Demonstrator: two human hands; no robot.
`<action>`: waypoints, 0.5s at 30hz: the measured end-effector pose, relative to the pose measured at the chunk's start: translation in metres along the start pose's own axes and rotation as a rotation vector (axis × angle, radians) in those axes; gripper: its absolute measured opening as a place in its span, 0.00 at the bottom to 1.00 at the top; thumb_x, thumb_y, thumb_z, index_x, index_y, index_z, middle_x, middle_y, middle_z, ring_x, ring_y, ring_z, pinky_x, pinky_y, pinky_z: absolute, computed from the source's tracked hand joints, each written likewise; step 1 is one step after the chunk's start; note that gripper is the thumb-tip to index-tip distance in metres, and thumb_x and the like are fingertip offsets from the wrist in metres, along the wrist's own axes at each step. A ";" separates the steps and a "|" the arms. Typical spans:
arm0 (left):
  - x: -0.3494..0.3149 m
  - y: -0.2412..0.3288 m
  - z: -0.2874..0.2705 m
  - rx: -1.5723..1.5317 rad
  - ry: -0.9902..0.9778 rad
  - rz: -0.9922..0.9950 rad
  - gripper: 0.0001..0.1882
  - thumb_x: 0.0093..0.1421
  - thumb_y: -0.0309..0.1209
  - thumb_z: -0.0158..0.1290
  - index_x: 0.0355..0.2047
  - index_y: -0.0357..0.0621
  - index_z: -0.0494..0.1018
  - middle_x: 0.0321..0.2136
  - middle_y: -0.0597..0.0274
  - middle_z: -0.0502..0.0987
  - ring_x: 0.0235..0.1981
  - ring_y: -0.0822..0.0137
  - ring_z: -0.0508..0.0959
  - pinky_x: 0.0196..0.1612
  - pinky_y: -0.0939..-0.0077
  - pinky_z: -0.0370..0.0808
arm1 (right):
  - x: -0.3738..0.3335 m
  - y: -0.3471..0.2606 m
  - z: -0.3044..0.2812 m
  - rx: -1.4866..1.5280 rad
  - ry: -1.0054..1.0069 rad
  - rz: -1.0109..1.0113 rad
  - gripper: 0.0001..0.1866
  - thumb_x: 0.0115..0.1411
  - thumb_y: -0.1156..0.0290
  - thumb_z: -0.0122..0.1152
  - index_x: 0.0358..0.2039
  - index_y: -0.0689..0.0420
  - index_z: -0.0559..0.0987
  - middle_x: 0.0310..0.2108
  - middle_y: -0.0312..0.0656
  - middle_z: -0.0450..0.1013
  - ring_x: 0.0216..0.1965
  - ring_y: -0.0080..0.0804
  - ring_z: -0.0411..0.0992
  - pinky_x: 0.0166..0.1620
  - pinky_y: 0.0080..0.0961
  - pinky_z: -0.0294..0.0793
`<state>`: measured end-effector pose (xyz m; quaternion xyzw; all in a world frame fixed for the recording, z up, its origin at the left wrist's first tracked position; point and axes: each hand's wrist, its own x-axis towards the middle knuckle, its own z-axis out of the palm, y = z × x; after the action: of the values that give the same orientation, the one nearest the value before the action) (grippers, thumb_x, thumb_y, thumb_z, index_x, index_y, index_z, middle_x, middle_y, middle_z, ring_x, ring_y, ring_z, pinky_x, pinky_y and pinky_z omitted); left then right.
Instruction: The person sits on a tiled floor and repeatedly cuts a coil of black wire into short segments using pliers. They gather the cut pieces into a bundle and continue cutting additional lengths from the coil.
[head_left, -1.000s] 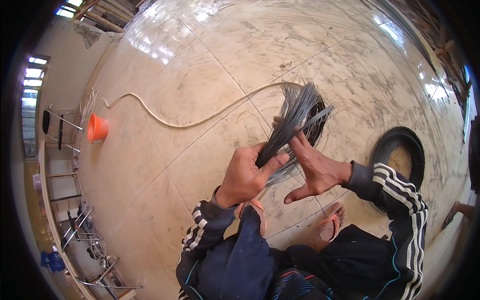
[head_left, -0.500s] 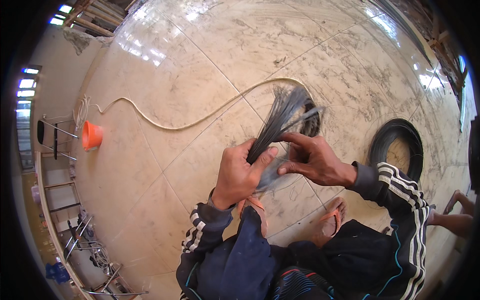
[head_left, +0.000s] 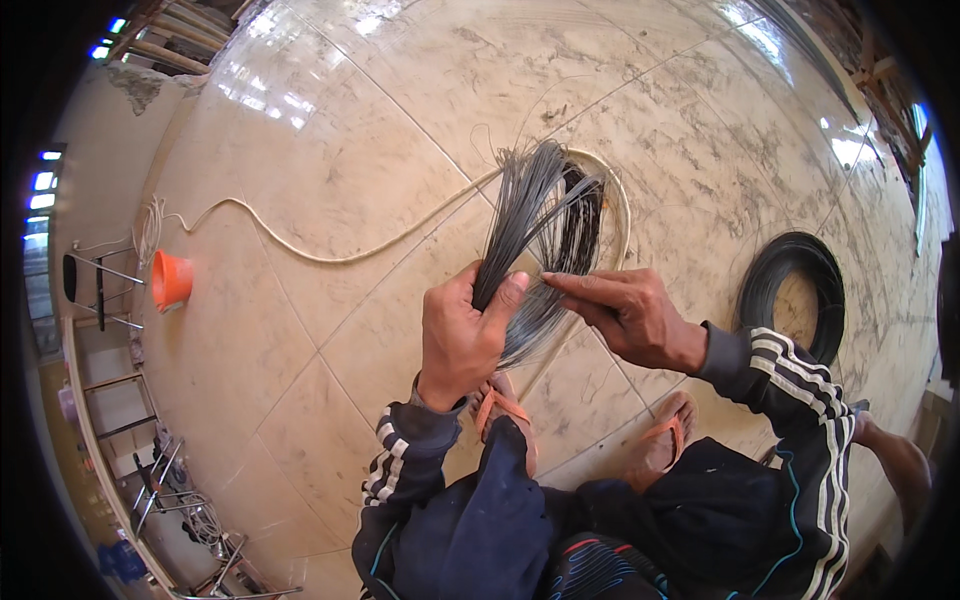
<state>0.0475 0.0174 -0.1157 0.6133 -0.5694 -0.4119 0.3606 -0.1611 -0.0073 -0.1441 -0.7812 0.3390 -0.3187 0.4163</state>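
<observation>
My left hand [head_left: 462, 335] is closed around a bundle of thin dark grey wire [head_left: 518, 205], its thumb pressed along the front. From the fist the strands fan upward; a darker section hangs on the right, and looser strands trail below the hand. My right hand [head_left: 640, 315] is beside the bundle, index finger stretched toward its right edge, thumb and fingers pressed together. Any strand between those fingertips is too fine to make out. On the floor to the right lies a large coil of black wire [head_left: 752, 290].
A cream cable [head_left: 345, 260] snakes across the tiled floor [head_left: 400, 130] behind the bundle. Farther left are an orange bucket [head_left: 172, 280] and metal-legged stools [head_left: 105, 290] by a wooden frame. My sandalled feet [head_left: 665, 440] are below my hands; another person's leg [head_left: 893, 455] shows at right.
My right hand's fingers have drawn together and moved out from among the strands to their right edge. The bundle has swung left and now stands more upright in my left hand.
</observation>
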 end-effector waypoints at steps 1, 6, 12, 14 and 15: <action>0.001 -0.001 -0.001 -0.018 -0.018 -0.018 0.16 0.63 0.37 0.57 0.30 0.33 0.75 0.14 0.66 0.69 0.19 0.79 0.64 0.21 0.77 0.62 | 0.000 0.001 0.000 -0.002 -0.001 0.003 0.15 0.59 0.75 0.60 0.48 0.60 0.79 0.29 0.52 0.77 0.28 0.47 0.77 0.29 0.34 0.75; 0.008 -0.005 -0.011 -0.126 -0.110 -0.120 0.14 0.61 0.34 0.60 0.37 0.32 0.77 0.23 0.67 0.77 0.26 0.81 0.71 0.30 0.83 0.69 | 0.008 0.004 0.004 0.077 -0.031 0.095 0.13 0.60 0.75 0.59 0.46 0.60 0.80 0.27 0.51 0.77 0.27 0.44 0.77 0.29 0.32 0.74; 0.020 -0.009 -0.023 -0.288 -0.232 -0.226 0.18 0.58 0.35 0.64 0.41 0.33 0.77 0.23 0.73 0.72 0.24 0.83 0.66 0.28 0.86 0.63 | 0.018 0.005 0.007 0.250 -0.089 0.304 0.11 0.62 0.73 0.58 0.44 0.59 0.80 0.26 0.51 0.77 0.25 0.37 0.77 0.28 0.29 0.73; 0.022 -0.014 -0.021 -0.245 -0.187 -0.204 0.18 0.58 0.35 0.64 0.41 0.32 0.77 0.24 0.71 0.75 0.26 0.82 0.69 0.30 0.86 0.66 | 0.021 0.005 0.010 0.247 -0.061 0.286 0.10 0.62 0.73 0.59 0.43 0.60 0.81 0.26 0.50 0.77 0.24 0.36 0.78 0.28 0.28 0.73; 0.022 -0.017 -0.020 -0.223 -0.165 -0.192 0.18 0.58 0.35 0.64 0.41 0.32 0.77 0.25 0.69 0.76 0.27 0.82 0.70 0.30 0.86 0.67 | 0.022 0.006 0.012 0.245 -0.046 0.278 0.10 0.62 0.72 0.60 0.43 0.60 0.81 0.26 0.50 0.77 0.24 0.35 0.78 0.28 0.27 0.73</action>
<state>0.0728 -0.0033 -0.1249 0.5851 -0.4865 -0.5543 0.3373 -0.1408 -0.0223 -0.1497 -0.6775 0.3928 -0.2787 0.5559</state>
